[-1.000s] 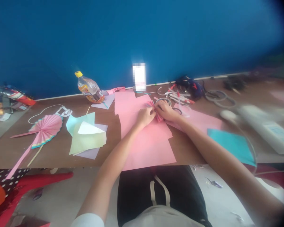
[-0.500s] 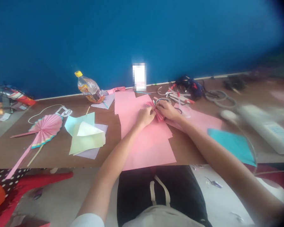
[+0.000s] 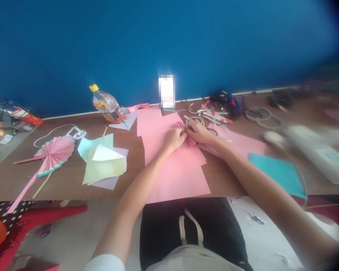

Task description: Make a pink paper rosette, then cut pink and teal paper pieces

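Observation:
Near the middle of the table, my left hand (image 3: 175, 139) and my right hand (image 3: 197, 131) meet over a small pleated pink paper (image 3: 191, 141). The fingers of both hands are closed on its middle, and its folded ends show above and below them. Beneath lie large pink paper sheets (image 3: 172, 169). A ring-shaped roll (image 3: 194, 119) sits just behind my right hand, mostly covered by it. The fingertips partly hide the centre of the pleated paper.
On the left lie a finished-looking pink paper fan (image 3: 55, 154) and pale paper sheets (image 3: 104, 165). A bottle with a yellow cap (image 3: 106, 105) stands near the wall. At right are a tangle of cables (image 3: 226, 105), a teal sheet (image 3: 277, 173) and a white power strip (image 3: 319, 150).
My hands have stayed in nearly the same place. The fingers have shifted slightly on the pleated paper, and less of it shows between them.

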Motion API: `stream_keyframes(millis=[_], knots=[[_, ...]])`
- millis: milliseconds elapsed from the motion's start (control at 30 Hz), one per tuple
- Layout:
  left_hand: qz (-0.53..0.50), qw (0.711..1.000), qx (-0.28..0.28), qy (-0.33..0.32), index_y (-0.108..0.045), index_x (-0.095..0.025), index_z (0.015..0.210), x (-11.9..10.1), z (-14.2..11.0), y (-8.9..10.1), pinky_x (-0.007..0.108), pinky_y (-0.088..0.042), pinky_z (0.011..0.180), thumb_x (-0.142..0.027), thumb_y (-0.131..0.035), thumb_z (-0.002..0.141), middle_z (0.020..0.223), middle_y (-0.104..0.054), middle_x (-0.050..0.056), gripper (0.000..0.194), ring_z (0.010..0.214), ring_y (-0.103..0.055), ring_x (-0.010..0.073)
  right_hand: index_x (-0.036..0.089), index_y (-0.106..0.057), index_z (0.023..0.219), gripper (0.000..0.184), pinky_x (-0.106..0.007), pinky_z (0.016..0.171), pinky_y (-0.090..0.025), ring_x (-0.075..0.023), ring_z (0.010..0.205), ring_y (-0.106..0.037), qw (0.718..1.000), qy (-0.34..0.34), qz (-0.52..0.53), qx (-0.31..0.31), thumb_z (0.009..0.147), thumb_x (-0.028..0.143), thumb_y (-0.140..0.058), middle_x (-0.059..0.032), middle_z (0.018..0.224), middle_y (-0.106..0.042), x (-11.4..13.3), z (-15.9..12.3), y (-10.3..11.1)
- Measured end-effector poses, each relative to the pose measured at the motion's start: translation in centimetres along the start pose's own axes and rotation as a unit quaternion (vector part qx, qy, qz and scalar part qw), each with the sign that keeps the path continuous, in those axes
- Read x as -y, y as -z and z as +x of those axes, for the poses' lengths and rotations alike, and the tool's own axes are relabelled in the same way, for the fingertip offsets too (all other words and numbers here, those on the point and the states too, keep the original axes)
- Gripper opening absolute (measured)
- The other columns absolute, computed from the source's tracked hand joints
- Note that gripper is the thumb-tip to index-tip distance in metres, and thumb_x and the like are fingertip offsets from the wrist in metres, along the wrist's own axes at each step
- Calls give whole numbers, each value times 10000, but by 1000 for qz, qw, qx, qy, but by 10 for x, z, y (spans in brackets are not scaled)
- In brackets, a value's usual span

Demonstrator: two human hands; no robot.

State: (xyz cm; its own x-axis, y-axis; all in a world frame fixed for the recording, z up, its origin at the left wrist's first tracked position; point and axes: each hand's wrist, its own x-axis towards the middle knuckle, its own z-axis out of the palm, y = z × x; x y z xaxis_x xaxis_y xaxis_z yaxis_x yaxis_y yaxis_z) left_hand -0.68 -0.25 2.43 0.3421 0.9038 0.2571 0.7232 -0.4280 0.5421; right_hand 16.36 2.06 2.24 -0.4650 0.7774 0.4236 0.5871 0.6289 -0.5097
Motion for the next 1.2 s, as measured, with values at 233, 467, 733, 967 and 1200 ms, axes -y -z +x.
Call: stream_keyframes(millis=[233,467,733,967,1200], knots=[[43,999,3,-3,-661,-198,701,0,4,-1,308,-365,685,-285,-485,890,779,-712,74,272,745,-630,217,224,-402,747,131,-403,816,-377,-244,831,-450,999,-11,-33,-4,871,198,-368,-80,800,-535,5,-3,-4],[47,999,4,6,-619,-203,678,0,3,0,298,-354,674,-286,-480,886,751,-695,61,264,725,-613,205,237,-347,740,126,-395,774,-376,-244,803,-444,999,-19,-30,-18,858,201,-372,-67,772,-500,7,-4,-4],[-74,997,-21,19,-602,-206,800,0,-1,4,269,-374,681,-304,-424,922,774,-666,24,236,724,-581,171,228,-401,791,84,-367,786,-394,-225,835,-486,995,-54,44,-77,873,210,-392,-57,822,-533,9,-8,-1],[-199,978,-54,35,-634,-181,862,4,2,4,268,-410,757,-425,-404,951,860,-664,50,348,812,-582,176,220,-456,829,116,-318,759,-425,-179,773,-504,975,-101,165,-107,898,310,-428,-21,809,-543,14,-6,6],[-396,918,-23,15,-638,-147,1040,15,6,9,268,-435,874,-496,-537,892,995,-675,82,393,929,-604,173,223,-474,851,198,-279,714,-449,-157,744,-515,961,-121,244,-51,901,414,-452,-6,799,-560,27,-4,13]])
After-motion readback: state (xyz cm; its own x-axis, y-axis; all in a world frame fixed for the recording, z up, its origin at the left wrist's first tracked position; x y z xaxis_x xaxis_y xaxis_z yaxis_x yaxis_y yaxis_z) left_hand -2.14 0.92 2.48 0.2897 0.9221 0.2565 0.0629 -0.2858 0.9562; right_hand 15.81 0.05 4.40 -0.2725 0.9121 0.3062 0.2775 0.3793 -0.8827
